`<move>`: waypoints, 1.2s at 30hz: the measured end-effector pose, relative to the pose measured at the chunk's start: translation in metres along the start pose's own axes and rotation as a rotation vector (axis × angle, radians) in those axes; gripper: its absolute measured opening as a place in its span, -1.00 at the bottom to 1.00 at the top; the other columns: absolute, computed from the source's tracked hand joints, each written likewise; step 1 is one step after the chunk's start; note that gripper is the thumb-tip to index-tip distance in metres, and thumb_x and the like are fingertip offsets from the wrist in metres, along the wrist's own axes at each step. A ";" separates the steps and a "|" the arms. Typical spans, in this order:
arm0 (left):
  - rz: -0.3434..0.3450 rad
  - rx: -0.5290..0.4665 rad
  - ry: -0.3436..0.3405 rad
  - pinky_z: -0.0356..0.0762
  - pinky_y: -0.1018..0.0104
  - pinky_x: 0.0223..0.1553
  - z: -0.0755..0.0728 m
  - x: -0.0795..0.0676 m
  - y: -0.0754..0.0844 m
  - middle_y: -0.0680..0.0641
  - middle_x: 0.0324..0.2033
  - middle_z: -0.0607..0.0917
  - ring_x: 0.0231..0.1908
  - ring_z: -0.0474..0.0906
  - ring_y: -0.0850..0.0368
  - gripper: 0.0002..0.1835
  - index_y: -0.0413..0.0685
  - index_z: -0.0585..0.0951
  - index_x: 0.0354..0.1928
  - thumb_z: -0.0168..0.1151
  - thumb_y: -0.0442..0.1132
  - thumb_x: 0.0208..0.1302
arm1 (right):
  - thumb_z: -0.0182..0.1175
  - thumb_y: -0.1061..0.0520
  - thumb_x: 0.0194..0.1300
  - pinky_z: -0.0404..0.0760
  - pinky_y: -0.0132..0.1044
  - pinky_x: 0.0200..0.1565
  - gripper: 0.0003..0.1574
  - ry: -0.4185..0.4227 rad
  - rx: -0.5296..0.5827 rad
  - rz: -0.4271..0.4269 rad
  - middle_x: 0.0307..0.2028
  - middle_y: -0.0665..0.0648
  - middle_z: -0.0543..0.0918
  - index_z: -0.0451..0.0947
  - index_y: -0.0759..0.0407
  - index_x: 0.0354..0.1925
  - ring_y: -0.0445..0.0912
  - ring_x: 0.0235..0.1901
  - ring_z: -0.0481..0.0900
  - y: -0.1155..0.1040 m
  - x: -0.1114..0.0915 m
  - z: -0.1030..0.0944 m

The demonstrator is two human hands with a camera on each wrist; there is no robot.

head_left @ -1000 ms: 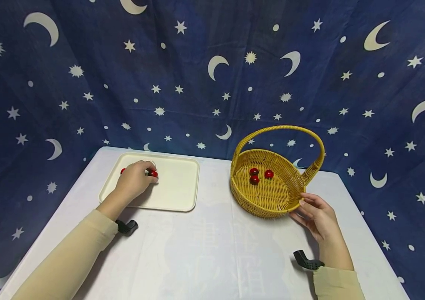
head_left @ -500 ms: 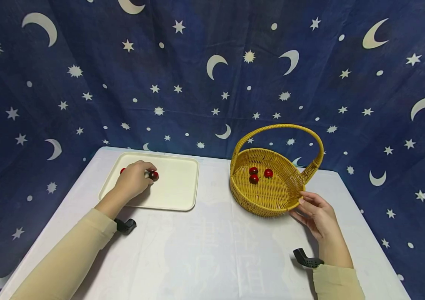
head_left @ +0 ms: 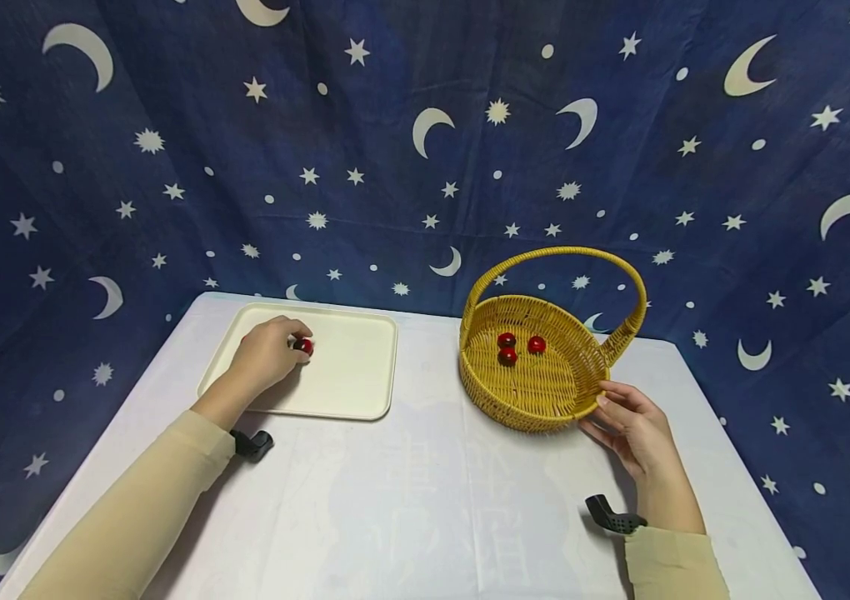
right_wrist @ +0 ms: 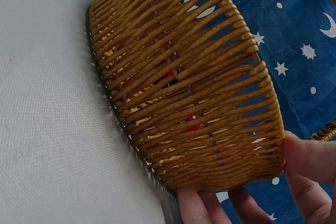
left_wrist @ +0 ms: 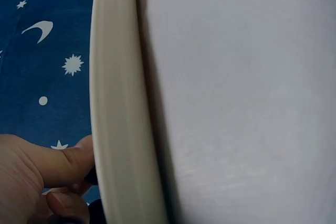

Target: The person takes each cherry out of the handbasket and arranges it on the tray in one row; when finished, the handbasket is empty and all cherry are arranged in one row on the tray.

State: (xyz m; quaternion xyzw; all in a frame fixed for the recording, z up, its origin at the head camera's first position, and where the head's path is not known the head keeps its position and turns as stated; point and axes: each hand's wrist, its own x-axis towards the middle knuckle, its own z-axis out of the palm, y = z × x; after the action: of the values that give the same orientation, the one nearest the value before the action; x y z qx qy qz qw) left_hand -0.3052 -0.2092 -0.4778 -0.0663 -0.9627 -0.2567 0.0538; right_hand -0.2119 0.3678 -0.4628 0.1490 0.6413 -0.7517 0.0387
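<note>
Over the left part of a cream tray, my left hand pinches a glossy dark-red cherry between thumb and fingers. Something dark also shows between those fingers; the palm side is hidden. In the left wrist view the tray's rim hides part of that hand's work. My right hand grips the near right rim of a yellow wicker basket, thumb at the rim and other fingers against the outer wall. Three red cherries lie inside the basket, left of its middle.
A white cloth covers the table. The basket's tall arched handle rises above it. Behind the tray and basket hangs a dark blue curtain with moons and stars.
The left hand has shifted very slightly, and the cherry at its fingertips has turned. A red spot left of that hand no longer shows. The right hand and basket stay put.
</note>
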 end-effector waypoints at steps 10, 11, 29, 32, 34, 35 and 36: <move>-0.067 -0.182 0.001 0.57 -0.14 0.13 -0.036 0.000 0.005 -0.25 0.26 0.72 0.09 0.64 -0.25 -0.61 -0.05 0.73 0.22 0.47 -0.24 0.38 | 0.36 0.17 0.50 0.80 -0.05 0.06 -0.52 0.013 -0.005 0.007 0.03 -0.12 0.64 0.61 -0.02 0.32 -0.16 0.00 0.80 -0.001 0.002 0.001; -0.074 -0.191 -0.003 0.58 -0.08 0.07 -0.040 -0.001 0.007 -0.24 0.28 0.71 0.04 0.63 -0.22 -0.61 -0.03 0.73 0.23 0.46 -0.24 0.39 | 0.36 0.18 0.50 0.80 -0.05 0.05 -0.52 0.014 -0.004 0.005 0.03 -0.12 0.64 0.62 -0.02 0.32 -0.16 0.00 0.80 -0.001 0.002 0.001; 0.163 -0.380 -0.116 0.60 -0.01 0.18 -0.033 -0.014 0.117 0.02 0.01 0.86 0.21 0.66 -0.06 -0.57 0.11 0.74 0.20 0.54 -0.28 0.30 | 0.36 0.18 0.49 0.81 -0.04 0.03 -0.57 -0.005 0.015 0.000 0.04 -0.11 0.66 0.66 -0.05 0.26 -0.16 -0.01 0.82 0.000 0.000 -0.002; 0.224 -0.405 -0.145 0.62 0.01 0.15 -0.024 -0.017 0.139 0.04 -0.04 0.87 0.18 0.68 -0.01 -0.56 0.09 0.74 0.20 0.55 -0.30 0.28 | 0.35 0.19 0.50 0.81 -0.04 0.04 -0.58 -0.011 0.011 -0.001 0.05 -0.12 0.66 0.66 -0.06 0.26 -0.15 0.01 0.81 0.000 0.001 -0.002; 0.256 -0.417 -0.157 0.62 0.08 0.08 -0.016 -0.017 0.152 0.07 -0.08 0.88 0.08 0.69 0.04 -0.56 0.09 0.75 0.17 0.56 -0.31 0.26 | 0.35 0.19 0.51 0.81 -0.03 0.04 -0.58 -0.013 0.010 -0.001 0.06 -0.11 0.65 0.66 -0.06 0.26 -0.15 0.02 0.81 0.000 0.001 -0.002; 0.271 -0.424 -0.166 0.61 0.11 0.05 -0.012 -0.017 0.158 0.09 -0.09 0.88 0.01 0.69 0.06 -0.56 0.09 0.76 0.16 0.57 -0.31 0.25 | 0.35 0.19 0.51 0.81 -0.03 0.04 -0.58 -0.011 0.009 -0.001 0.05 -0.11 0.65 0.66 -0.06 0.26 -0.15 0.02 0.81 0.000 0.001 -0.002; 0.286 -0.428 -0.174 0.60 0.15 0.02 -0.008 -0.016 0.164 0.10 -0.10 0.88 -0.04 0.68 0.09 -0.56 0.10 0.76 0.16 0.58 -0.31 0.24 | 0.35 0.19 0.51 0.81 -0.04 0.04 -0.58 -0.010 0.008 0.002 0.05 -0.12 0.65 0.66 -0.06 0.27 -0.15 0.02 0.81 0.001 0.002 -0.003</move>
State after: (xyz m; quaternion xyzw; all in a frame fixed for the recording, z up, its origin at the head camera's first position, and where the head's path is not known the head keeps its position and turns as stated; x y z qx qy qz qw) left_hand -0.2630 -0.0735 -0.3934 -0.2334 -0.8685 -0.4373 -0.0086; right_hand -0.2128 0.3704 -0.4640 0.1460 0.6379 -0.7550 0.0421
